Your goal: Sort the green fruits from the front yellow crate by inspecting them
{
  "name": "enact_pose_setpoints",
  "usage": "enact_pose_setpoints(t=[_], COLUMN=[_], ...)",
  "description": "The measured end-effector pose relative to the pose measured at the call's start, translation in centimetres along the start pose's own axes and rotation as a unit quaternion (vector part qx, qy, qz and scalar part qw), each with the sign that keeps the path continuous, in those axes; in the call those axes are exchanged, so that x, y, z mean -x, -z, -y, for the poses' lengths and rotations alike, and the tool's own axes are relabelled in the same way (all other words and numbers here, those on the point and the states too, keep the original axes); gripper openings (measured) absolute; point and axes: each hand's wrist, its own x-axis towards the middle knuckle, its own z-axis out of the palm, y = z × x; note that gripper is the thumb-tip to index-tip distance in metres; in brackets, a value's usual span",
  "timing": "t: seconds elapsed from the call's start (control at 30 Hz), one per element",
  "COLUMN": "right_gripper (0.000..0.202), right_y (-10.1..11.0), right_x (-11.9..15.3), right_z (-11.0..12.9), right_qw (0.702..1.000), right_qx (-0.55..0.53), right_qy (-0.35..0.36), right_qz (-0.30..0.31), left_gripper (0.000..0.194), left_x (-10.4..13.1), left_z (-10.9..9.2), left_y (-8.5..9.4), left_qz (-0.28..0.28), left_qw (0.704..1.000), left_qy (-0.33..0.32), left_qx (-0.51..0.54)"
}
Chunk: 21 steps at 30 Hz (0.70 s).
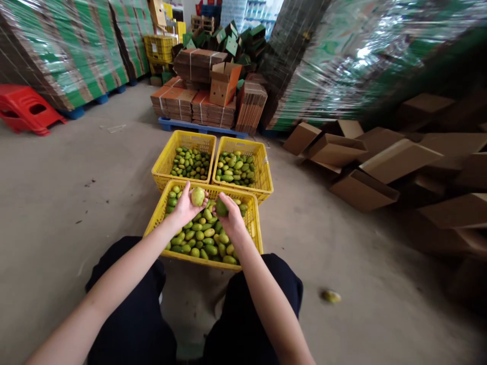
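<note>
My left hand holds a pale yellow-green mango, its fingers curled under the fruit. Close beside it, my right hand is closed around a darker green mango, partly hidden by the fingers. Both hands are above the near yellow crate, which is filled with green and yellowish mangoes. Behind it stand two more yellow crates, the left one and the right one, each with smaller heaps of similar fruit.
A single fruit lies on the floor at right. Open cardboard boxes are scattered further right. Flattened cartons sit on a blue pallet behind the crates. A red stool and wrapped pallet stacks stand at left.
</note>
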Motion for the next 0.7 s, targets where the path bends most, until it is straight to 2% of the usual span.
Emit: enact_pose_setpoints(t=[0.1,0.2,0.37,0.5,0.67,0.7], right_gripper=[0.040,0.039,0.034,0.029,0.036,0.036], right_y=[-0.1,-0.1,0.1,0.1,-0.1,-0.2], right_x=[0.3,0.4,-0.2,-0.2,0.5,0.6], right_z=[0.2,0.3,-0.1,-0.3,0.0,0.0], right_qw=[0.999,0.999,1.000,1.000,0.999,0.999], right_qx=[0.004,-0.004,0.019,0.004,0.003,0.000], right_qy=[-0.007,-0.014,-0.011,0.018,0.038,0.047], right_qz=[0.038,0.042,0.001,-0.019,-0.004,-0.006], left_gripper=[0.037,0.028,0.050,0.054,0.021,0.020], left_x=[0.2,0.2,-0.4,-0.5,0.2,0.3], left_z=[0.0,-0.1,0.0,-0.1,-0.2,-0.2], left_y=[0.0,0.1,1.1,1.3,0.5,0.4], left_qz=[0.020,0.030,0.045,0.030,0.026,0.032], left_qw=[0.999,0.997,0.993,0.994,0.996,0.996], left_qy=[0.030,0.041,0.042,0.041,0.020,0.016], left_qx=[-0.037,-0.059,-0.104,-0.097,-0.086,-0.086])
